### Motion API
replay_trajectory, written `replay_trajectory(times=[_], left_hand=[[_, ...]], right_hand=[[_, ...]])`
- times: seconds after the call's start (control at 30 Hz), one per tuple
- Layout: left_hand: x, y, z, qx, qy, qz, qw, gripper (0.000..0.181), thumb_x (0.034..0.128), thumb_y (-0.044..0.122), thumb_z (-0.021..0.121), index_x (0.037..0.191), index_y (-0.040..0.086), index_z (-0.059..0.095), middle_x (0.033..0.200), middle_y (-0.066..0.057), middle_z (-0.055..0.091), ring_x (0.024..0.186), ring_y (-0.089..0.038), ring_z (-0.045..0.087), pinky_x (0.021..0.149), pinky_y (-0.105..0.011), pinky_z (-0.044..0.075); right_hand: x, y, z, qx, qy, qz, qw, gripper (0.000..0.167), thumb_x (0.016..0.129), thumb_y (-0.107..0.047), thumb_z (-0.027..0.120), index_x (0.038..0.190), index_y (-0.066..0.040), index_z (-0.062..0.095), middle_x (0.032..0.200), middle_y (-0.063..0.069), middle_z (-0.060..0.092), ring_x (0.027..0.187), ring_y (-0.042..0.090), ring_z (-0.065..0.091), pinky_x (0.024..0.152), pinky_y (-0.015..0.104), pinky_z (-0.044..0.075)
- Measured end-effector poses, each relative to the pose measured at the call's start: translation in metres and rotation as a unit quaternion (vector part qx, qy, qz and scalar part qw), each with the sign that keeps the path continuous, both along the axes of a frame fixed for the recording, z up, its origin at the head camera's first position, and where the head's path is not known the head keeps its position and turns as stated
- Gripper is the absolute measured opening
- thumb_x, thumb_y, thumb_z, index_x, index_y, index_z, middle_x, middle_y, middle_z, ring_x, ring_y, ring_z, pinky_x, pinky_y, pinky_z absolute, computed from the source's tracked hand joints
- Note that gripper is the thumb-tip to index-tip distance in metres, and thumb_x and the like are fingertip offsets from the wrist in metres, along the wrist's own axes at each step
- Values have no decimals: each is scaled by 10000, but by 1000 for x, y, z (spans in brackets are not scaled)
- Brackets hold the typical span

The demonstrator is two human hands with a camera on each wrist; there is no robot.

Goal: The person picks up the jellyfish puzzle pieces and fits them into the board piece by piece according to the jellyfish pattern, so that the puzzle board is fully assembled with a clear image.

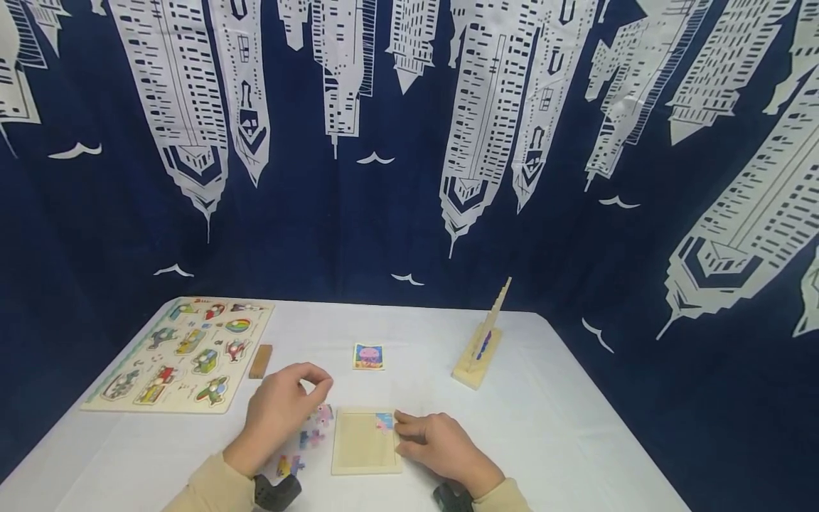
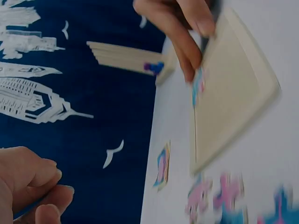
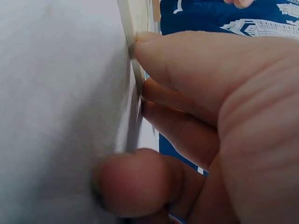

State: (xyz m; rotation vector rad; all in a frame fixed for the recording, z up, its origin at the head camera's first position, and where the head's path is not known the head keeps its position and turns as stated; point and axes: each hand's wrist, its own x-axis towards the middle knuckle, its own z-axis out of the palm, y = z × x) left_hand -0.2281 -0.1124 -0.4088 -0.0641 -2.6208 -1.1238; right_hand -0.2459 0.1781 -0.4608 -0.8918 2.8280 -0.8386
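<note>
A pale wooden tray (image 1: pixel 365 448) lies at the front of the table, with a blue and pink puzzle piece (image 1: pixel 384 422) in its upper right corner. My right hand (image 1: pixel 441 444) touches the tray's right edge with thumb and fingertips; the right wrist view shows these fingertips (image 3: pixel 142 44) against the rim. Left of the tray, my left hand (image 1: pixel 281 409) is raised over loose puzzle pieces (image 1: pixel 312 438), its fingers loosely bent. In the left wrist view nothing shows between the left hand's (image 2: pixel 28 186) thumb and fingers.
A large picture board (image 1: pixel 185 355) lies at the back left, a brown wooden block (image 1: pixel 260 361) beside it. Behind the tray is a small picture card (image 1: pixel 368 357). At the back right stands a stepped wooden toy (image 1: pixel 476 355) with purple parts. A dark patterned cloth (image 1: pixel 320 235) hangs behind.
</note>
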Motion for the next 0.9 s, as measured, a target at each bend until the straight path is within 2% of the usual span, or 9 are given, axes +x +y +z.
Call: replay_trajectory(times=[0.1,0.23,0.37,0.47,0.53,0.6,0.73,0.83,0.9], left_hand=[[6,-21,3,-152,-50,113,9998,98,919,329,754,990,267,781,703,90,669,571,-102,526,469,-289,381],[6,-33,-13,61,-172,255,9995,138,924,325,760,1033,245,787,847,56,750,628,-94,567,514,-275,414],[3,-26,-32,279,-315,317,9986,171,917,297,766,1068,221,787,968,52,775,730,-110,639,629,-300,480],[1,-18,-43,238,-300,287,9989,167,903,282,771,1057,221,792,1000,45,781,936,-211,720,802,-415,549],[0,-14,-49,86,-173,274,9994,155,894,276,777,1038,225,797,1076,27,780,1121,-302,698,895,-492,550],[-1,-11,-53,-77,-88,262,9996,162,885,287,787,1037,234,799,1123,-2,775,1213,-361,661,904,-525,558],[-3,-10,-61,-425,-10,210,9989,224,877,322,807,1084,239,795,1168,-21,769,1094,-352,715,694,-454,588],[-3,-12,-67,-678,-55,81,9976,268,877,358,812,1120,249,790,1134,25,778,1021,-293,740,671,-443,582],[-3,-12,-71,-890,2,-27,9960,271,874,373,814,1122,267,790,1113,58,781,1058,-263,738,761,-455,596]], right_hand=[[0,1,0,23,-8,10,10000,376,922,-340,757,1238,-137,748,1390,13,647,1275,270,624,1012,475,532],[0,4,2,93,20,-65,9999,369,915,-350,759,1226,-150,757,1390,4,650,1281,280,621,1026,507,516],[1,5,3,50,12,-92,9999,364,910,-342,764,1218,-149,761,1388,10,652,1282,281,622,1033,517,506],[1,4,3,17,17,-69,10000,366,913,-338,764,1222,-142,759,1389,15,651,1282,283,621,1027,508,513],[1,3,3,14,29,-73,10000,365,916,-331,765,1224,-137,757,1389,16,650,1284,285,618,1024,501,517],[1,2,2,11,22,-90,10000,361,915,-326,768,1222,-137,758,1388,15,652,1287,285,616,1026,498,516],[1,-1,2,9,24,-115,9999,355,908,-323,773,1214,-143,763,1384,13,657,1289,277,620,1036,497,509],[2,-3,2,5,-27,-92,10000,358,910,-330,769,1215,-145,762,1388,15,653,1290,277,621,1040,503,504],[2,-3,2,10,-51,-69,10000,361,914,-337,764,1219,-142,759,1393,18,648,1290,283,619,1041,509,501]])
